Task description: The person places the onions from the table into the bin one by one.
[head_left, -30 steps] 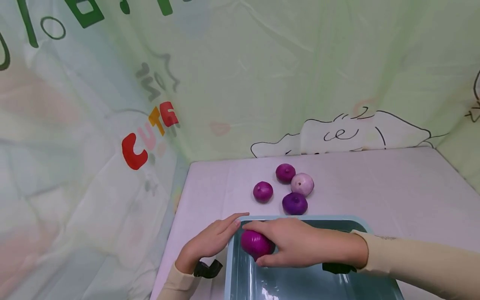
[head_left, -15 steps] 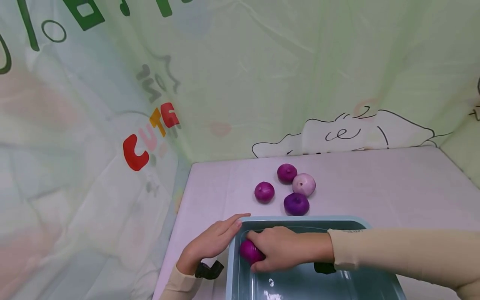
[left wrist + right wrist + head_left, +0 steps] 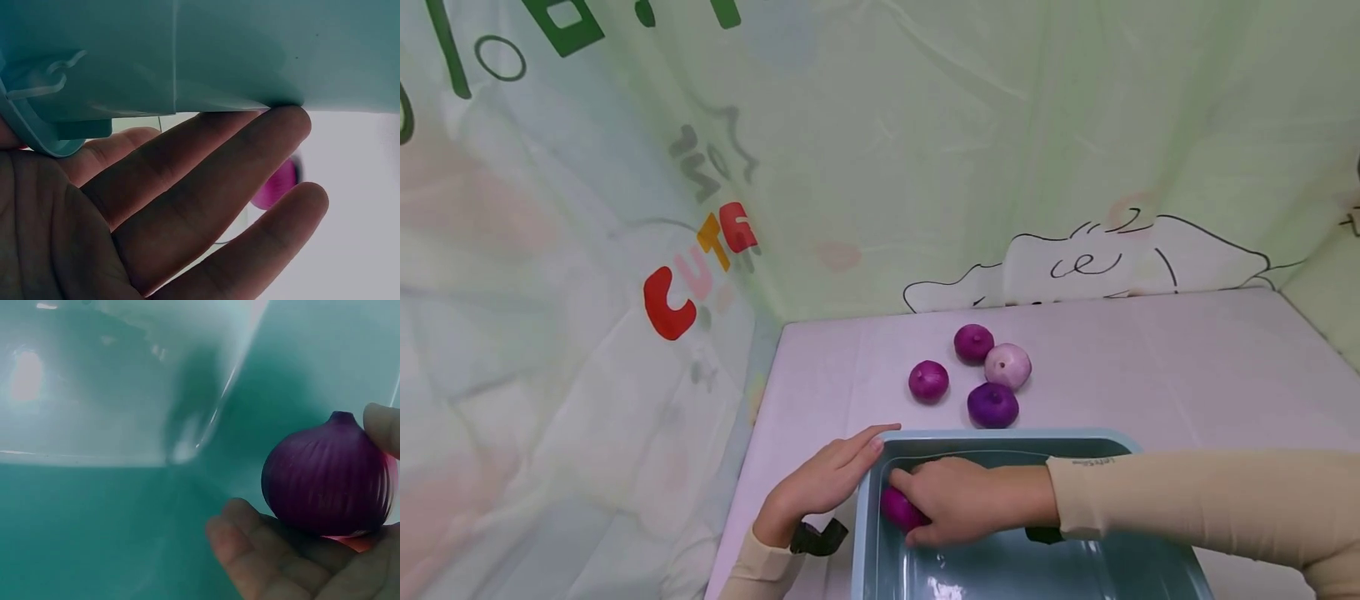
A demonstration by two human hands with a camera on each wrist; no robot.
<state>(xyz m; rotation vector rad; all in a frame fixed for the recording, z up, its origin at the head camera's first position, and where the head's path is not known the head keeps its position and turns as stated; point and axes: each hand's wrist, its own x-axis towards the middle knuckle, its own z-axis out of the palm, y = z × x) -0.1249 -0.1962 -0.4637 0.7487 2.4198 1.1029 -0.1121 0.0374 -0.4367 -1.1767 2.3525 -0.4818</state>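
Head view. The right hand (image 3: 955, 502), thumb and fingers curled round a glossy magenta onion (image 3: 900, 511), has sunk deeper over the past second into a rectangular pale-blue plastic basin (image 3: 1000, 435). The held onion now sits low beside the left wall; its placement appears nearly complete, release remaining. The left hand (image 3: 829, 475) lies against the left rim, fingers extended. Beyond, on the pale-pink, cloth-covered worktop (image 3: 1165, 375), are four onions: a separate magenta one (image 3: 928, 382), a rear magenta one (image 3: 974, 343), a pale lilac one (image 3: 1008, 367) and a dark-purple one (image 3: 993, 406). Count: five onions, one basin.

Left wrist view. Straight fingers (image 3: 206, 187) meet the basin's outer wall.

Right wrist view. The held onion lies between thumb and fingers; contact with the basin floor cannot be determined.
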